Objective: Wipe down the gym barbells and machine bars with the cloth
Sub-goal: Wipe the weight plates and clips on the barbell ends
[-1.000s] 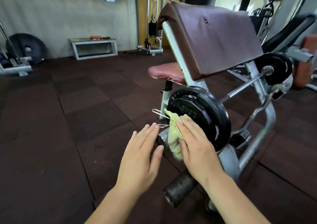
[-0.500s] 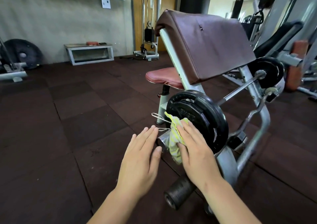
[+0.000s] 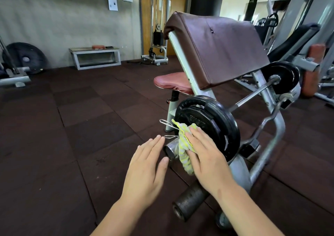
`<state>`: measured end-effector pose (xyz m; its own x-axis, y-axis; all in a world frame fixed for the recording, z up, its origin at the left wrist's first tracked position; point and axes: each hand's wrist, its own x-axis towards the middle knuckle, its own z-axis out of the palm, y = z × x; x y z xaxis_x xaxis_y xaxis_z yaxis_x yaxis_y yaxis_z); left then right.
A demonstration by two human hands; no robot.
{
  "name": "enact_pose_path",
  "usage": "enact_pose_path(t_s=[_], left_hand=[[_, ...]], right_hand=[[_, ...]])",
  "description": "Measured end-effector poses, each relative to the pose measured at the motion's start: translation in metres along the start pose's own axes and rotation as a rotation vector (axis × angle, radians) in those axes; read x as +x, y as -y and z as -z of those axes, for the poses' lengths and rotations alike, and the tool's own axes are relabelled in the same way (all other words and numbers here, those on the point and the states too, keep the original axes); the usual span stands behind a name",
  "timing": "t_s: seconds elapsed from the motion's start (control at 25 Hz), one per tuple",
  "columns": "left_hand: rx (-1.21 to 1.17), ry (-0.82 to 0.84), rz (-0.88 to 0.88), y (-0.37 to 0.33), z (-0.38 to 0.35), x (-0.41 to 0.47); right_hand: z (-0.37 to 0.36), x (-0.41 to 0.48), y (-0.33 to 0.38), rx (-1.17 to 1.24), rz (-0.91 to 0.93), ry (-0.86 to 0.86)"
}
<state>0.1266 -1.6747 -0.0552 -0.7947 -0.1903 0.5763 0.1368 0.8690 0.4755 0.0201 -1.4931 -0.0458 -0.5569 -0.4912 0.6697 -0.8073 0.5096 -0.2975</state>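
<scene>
The barbell (image 3: 253,95), a chrome steel bar loaded with black plates, lay across the rack of a preacher curl bench with a pale grey metal frame (image 3: 188,73), which stood on a floor of dark brown rubber tiles (image 3: 72,145). A wide, sloping brown padded arm rest (image 3: 222,49) topped the bench, and a rounded reddish-brown seat (image 3: 171,80) sat below and behind it. Against the far wall stood a low grey metal platform (image 3: 95,56), and a large black disc weight (image 3: 27,56) leaned at the far left. On the bar's near end hung a black rubber-coated weight plate (image 3: 216,120); a smaller black plate (image 3: 285,74) was on the far end. A black cylindrical foam roller (image 3: 191,201) jutted from the base of the frame, below the hands. The right hand (image 3: 207,156) lay over the bar's sleeve just outside the near plate, fingers nearly straight, pressing down on the cloth. The left hand (image 3: 144,168) was spread flat, fingers straight and holding nothing, with its thumb just beside the sleeve's round end (image 3: 170,148). The yellow-and-white striped cloth (image 3: 183,145) was draped over that sleeve under the right hand, one end hanging below the thumb. The thin wire handles of a spring collar (image 3: 167,123) stuck out from behind the cloth.
</scene>
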Motion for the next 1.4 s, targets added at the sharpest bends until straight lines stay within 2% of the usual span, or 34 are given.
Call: enact_pose_path(t_s=[0.2, 0.44, 0.68, 0.96, 1.2, 1.4], left_hand=[[-0.026, 0.035, 0.016, -0.003, -0.008, -0.006], [-0.016, 0.027, 0.047, -0.002, -0.009, -0.006], [-0.031, 0.018, 0.044, -0.005, -0.01, -0.008], [-0.036, 0.023, 0.031, -0.005, -0.01, -0.006], [-0.017, 0.01, 0.032, -0.005, -0.01, -0.006], [-0.005, 0.026, 0.014, -0.006, -0.008, -0.008]], right_hand=[[-0.004, -0.01, 0.019, 0.065, -0.024, 0.058], [0.004, 0.011, 0.017, 0.126, 0.076, 0.142], [0.003, -0.001, 0.007, 0.01, 0.021, 0.042], [-0.003, 0.046, 0.028, 0.032, 0.067, 0.171], [0.006, -0.02, 0.009, 0.085, 0.039, 0.054], [-0.012, 0.008, 0.017, 0.07, -0.018, 0.016]])
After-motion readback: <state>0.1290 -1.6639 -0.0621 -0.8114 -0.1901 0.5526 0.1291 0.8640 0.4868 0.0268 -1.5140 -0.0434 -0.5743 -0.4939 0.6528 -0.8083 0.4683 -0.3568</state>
